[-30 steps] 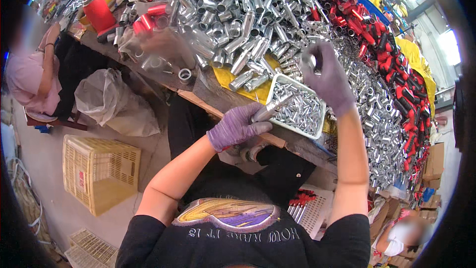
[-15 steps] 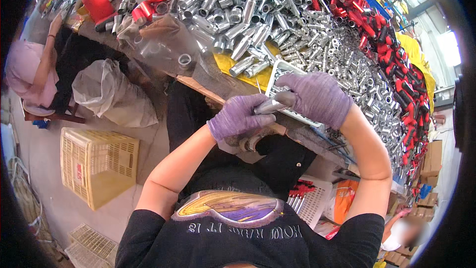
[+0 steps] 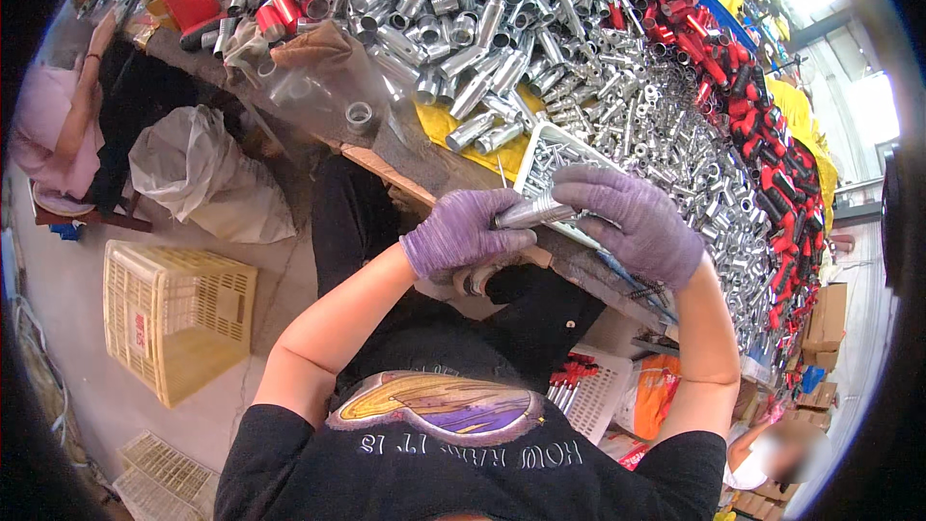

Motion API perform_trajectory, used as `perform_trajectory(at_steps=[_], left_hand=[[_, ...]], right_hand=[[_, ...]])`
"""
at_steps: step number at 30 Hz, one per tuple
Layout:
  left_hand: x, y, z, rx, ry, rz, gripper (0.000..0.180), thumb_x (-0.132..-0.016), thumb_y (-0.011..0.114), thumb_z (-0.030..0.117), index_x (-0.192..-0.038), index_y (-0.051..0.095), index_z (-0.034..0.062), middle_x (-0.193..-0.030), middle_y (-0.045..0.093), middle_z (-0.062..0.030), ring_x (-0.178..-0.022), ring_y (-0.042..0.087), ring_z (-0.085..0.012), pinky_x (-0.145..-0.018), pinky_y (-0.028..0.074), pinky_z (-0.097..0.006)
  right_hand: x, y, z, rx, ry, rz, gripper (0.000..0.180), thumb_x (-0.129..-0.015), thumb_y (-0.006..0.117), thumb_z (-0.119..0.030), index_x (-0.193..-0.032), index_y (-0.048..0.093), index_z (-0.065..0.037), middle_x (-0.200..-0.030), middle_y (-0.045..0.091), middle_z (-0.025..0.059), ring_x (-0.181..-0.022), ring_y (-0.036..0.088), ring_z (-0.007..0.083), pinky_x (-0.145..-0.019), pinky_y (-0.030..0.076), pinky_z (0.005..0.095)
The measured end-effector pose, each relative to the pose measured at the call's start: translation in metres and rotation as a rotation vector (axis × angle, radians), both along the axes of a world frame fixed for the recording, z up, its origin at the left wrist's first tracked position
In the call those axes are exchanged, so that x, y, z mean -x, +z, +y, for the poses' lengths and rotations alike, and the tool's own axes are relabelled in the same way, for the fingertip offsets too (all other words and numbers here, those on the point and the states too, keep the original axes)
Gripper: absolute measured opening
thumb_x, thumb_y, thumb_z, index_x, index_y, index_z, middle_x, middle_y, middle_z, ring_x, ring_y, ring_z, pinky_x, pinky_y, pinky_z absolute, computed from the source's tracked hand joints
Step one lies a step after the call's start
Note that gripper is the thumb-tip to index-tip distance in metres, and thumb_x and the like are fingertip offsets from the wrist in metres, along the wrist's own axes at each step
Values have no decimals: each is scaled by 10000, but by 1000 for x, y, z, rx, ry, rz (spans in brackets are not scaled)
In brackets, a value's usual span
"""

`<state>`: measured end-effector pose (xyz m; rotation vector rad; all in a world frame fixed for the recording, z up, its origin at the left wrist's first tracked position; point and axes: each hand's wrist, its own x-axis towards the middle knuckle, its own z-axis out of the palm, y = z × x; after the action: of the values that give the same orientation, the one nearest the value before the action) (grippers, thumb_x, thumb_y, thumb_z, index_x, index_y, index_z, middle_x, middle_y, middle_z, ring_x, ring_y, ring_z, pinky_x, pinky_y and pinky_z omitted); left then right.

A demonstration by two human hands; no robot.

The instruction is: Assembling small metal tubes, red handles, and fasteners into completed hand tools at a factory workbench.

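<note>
My left hand (image 3: 465,232), in a purple knit glove, is closed around a shiny metal tube (image 3: 526,213). The tube lies nearly level, and its ringed, thread-like end points to my right hand (image 3: 632,222). That hand wears a matching glove; its fingers are stretched out over the tube's end, with the thumb apart below. Whether the fingertips touch the metal is hard to see. Just beyond both hands, a white tray (image 3: 526,170) holds small metal pins or screws, and my right hand covers part of it.
A big heap of metal tubes (image 3: 473,34) and small fittings covers the bench, with red and black parts (image 3: 748,106) along its right. A yellow crate (image 3: 178,318) and a white sack (image 3: 207,174) stand at left. One person (image 3: 68,125) sits far left, another (image 3: 772,453) lower right.
My right hand has loosened from the tube's end and shifted down and right, its fingers now straighter. The tube's ringed end has come into sight. My left hand keeps its hold.
</note>
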<state>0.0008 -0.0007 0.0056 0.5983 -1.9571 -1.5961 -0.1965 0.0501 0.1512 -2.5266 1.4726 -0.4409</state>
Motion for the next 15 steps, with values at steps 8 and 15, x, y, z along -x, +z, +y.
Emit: perform_trajectory(at_steps=[8, 15], left_hand=[[-4, 0, -4, 84, -36, -90, 390, -777, 725, 345, -1021, 616, 61, -824, 635, -132, -755, 631, -217, -691, 481, -329], [-5, -3, -3, 85, -52, -48, 366, -789, 703, 338, -1022, 619, 68, -827, 636, -137, -771, 642, -244, -701, 485, -335]], right_hand=[[-9, 10, 6, -143, -242, 123, 443, -786, 673, -370, -1131, 593, -104, -878, 649, 148, -788, 640, 312, -696, 509, 392], [-18, -12, 0, -306, -153, -2, 397, -754, 704, -362, -1006, 628, -64, -842, 646, 150, -777, 640, 323, -710, 504, 390]])
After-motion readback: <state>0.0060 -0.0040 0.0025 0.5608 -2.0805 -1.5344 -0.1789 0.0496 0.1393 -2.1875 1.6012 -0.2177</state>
